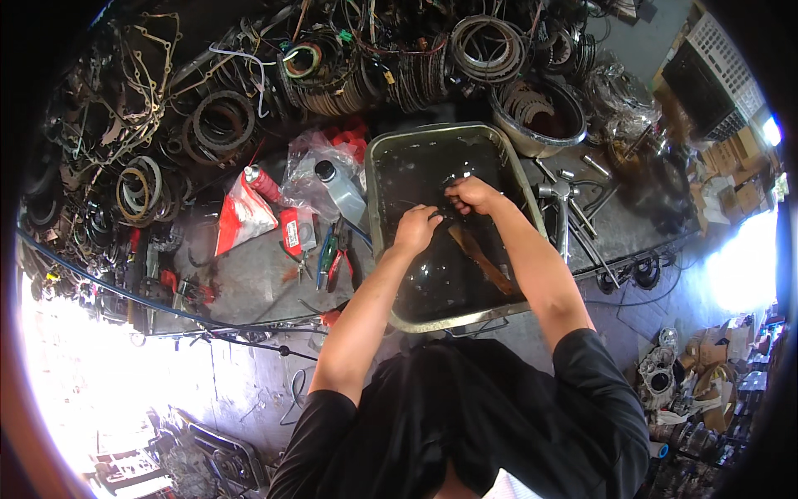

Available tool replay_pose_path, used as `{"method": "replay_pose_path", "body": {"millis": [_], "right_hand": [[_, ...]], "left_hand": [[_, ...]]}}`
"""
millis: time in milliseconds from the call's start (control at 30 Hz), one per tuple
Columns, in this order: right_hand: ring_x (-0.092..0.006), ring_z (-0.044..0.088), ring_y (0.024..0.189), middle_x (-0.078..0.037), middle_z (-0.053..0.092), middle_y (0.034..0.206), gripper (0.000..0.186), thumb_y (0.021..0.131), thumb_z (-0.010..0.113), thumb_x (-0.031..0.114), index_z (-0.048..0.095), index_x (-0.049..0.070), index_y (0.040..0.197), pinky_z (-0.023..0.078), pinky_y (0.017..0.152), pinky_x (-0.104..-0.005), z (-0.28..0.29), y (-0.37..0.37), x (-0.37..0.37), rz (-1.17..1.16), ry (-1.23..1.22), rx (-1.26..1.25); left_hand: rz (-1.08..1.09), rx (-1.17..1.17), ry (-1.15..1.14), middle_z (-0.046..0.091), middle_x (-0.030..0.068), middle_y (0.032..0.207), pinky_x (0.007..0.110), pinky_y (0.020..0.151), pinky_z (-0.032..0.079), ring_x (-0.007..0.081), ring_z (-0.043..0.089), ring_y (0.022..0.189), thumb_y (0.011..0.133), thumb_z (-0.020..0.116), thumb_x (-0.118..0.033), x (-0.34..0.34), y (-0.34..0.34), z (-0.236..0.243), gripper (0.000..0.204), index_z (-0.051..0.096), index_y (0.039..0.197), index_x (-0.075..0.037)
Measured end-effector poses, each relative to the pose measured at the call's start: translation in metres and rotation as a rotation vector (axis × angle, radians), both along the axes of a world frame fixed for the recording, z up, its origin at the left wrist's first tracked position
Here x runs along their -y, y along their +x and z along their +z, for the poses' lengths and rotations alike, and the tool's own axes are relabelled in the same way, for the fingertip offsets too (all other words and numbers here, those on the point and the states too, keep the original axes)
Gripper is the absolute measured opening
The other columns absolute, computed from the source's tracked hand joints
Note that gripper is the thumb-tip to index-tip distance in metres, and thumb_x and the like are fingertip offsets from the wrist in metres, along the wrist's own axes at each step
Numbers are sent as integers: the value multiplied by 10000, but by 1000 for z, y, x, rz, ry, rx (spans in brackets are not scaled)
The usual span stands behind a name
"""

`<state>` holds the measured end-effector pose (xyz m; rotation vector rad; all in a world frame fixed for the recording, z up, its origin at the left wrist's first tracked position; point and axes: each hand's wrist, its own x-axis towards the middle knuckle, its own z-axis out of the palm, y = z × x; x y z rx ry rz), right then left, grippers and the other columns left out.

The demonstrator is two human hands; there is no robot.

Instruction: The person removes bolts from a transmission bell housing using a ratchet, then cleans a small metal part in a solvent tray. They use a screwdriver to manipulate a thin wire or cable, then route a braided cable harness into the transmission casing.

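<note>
Both my hands are over a rectangular metal tub (376,191) of dark, murky liquid. My left hand (420,224) is at the middle of the tub with curled fingers on a small dark item, too indistinct to name. Slightly higher and to the right, my right hand (472,196) has its fingers pinched on something dark and small that I cannot make out, partly hidden by the fingers. An orange-brown elongated object (489,268), perhaps a brush, lies slanted in the liquid below my hands.
Left of the tub are a grey bottle (341,194), a red spray can (263,184), pliers (339,262) and plastic bags. A steel pot (539,137) and long-handled tools (565,216) sit right. Rings, gaskets and cables crowd the back; cardboard boxes (730,158) stand far right.
</note>
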<state>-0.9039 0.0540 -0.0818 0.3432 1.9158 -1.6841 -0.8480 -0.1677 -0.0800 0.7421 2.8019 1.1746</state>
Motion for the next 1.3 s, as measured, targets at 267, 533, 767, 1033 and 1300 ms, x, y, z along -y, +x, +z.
{"method": "replay_pose_path", "body": {"millis": [267,533,767,1033,1300], "right_hand": [[-346,718,1053,-201,739,1128,264,891,621,162,748,0,1056,563,913,-425,4,6,-28,-1,1026,-472],[-163,499,583,-57,557,733,282,981,651,264,672,-17,971,393,495,-356,15,19,21,140,51,-221],[-101,358,519,9,458,661,478,1038,599,485,567,79,789,273,451,-278,78,39,37,-45,-286,-58],[-179,576,894,-79,646,1016,651,1032,491,626,655,10,1166,481,796,-331,130,60,59,-97,-517,-23],[-258,680,1117,-190,713,1145,389,1015,587,325,698,-26,1141,533,928,-368,133,79,61,191,300,-709]], "left_hand": [[-117,15,-80,700,185,1055,447,881,547,381,686,966,913,685,-108,-4,-10,-17,246,710,1157,-92],[53,530,206,668,84,925,319,624,532,164,653,736,917,657,-14,-20,-20,-16,410,564,1312,-76],[302,916,890,618,32,879,285,572,465,139,584,684,992,594,-80,-41,-8,34,174,545,1154,-116],[460,1175,1564,418,-86,678,241,536,333,82,291,551,1115,405,-447,-39,0,70,396,508,794,-241],[330,1200,1786,665,70,939,375,763,588,231,666,873,1096,458,-428,-42,-5,49,399,625,987,-82]]}}
